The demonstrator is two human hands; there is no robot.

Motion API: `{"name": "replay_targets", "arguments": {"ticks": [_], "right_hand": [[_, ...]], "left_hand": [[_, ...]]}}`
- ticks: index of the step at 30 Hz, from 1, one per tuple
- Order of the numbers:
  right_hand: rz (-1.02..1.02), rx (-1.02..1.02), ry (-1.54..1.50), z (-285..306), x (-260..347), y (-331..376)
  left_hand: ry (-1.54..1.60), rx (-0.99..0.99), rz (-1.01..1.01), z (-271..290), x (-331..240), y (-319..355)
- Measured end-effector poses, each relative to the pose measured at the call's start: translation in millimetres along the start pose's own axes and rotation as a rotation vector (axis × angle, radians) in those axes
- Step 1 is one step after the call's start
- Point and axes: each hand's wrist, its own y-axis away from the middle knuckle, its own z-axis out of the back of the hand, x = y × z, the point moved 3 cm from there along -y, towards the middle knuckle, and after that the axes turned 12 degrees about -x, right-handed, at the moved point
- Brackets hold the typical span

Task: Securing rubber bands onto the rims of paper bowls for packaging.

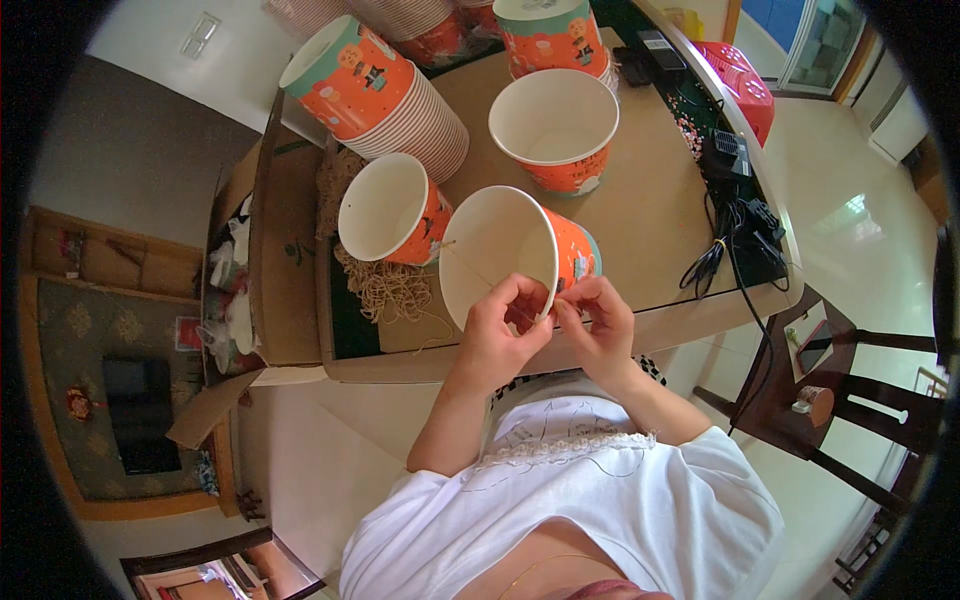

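Left hand and right hand bunch fingertips at the rim of a round orange-and-white paper tub, exact hold unclear. Right of tangled tan twine, it's probably light, crushable, best cupped

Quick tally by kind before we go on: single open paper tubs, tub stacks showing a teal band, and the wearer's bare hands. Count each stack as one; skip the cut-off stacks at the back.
Single open paper tubs: 3
Tub stacks with a teal band: 2
Bare hands, left and right: 2
Total: 7
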Motion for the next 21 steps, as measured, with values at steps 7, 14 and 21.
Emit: {"name": "replay_targets", "arguments": {"ticks": [7,14,21], "right_hand": [[-0.082,0.001,-0.139,-4.0,1.5,0.6],[-0.133,-0.002,-0.152,-5.2,7.5,-7.2],[0.235,0.081,0.209,-9.0,24.2,-16.9]], "left_hand": [[0.040,-0.068,-0.025,5.8,7.7,-3.5],[0.123,-0.110,-0.022,10.4,3.0,-4.2],[0.081,-0.111,-0.056,12.7,3.8,-4.6]]}}
